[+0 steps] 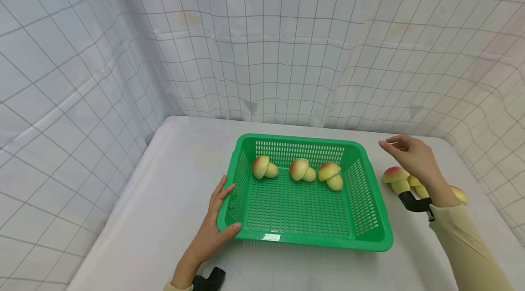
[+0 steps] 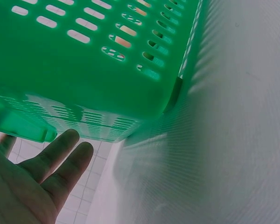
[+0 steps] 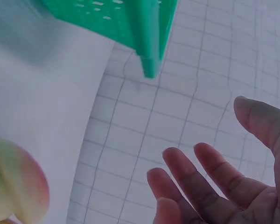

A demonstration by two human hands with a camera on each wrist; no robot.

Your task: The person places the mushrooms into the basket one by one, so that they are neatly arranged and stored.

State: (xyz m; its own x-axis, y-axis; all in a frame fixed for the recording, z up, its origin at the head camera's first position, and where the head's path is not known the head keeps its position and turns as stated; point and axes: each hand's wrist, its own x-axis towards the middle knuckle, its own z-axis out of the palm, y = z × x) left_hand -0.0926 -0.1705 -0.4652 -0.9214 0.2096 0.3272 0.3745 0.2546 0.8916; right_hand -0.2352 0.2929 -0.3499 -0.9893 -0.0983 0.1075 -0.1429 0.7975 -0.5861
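My left hand (image 1: 211, 231) rests at the near left corner of a green plastic basket (image 1: 307, 241), its thumb on the near rim. In the left wrist view, two straight fingers (image 2: 67, 170) extend along the outside of the basket. Three yellow mushrooms (image 1: 264, 168) with reddish caps lie in a row along the basket's far side. Over the table to the right, my right hand (image 1: 414, 156) is raised with loosely bent fingers and nothing between them. Below it lies another mushroom (image 1: 395, 178), largely uncovered; in the right wrist view this red-edged cap (image 3: 30, 182) shows at lower left.
More mushrooms (image 1: 459, 194) lie on the table right of the basket, partly hidden by the right wrist and its black camera mount (image 1: 414, 202). A white cloth (image 1: 164, 190) covers the table. Grid-patterned white curtains (image 1: 262, 44) stand behind it and at both sides.
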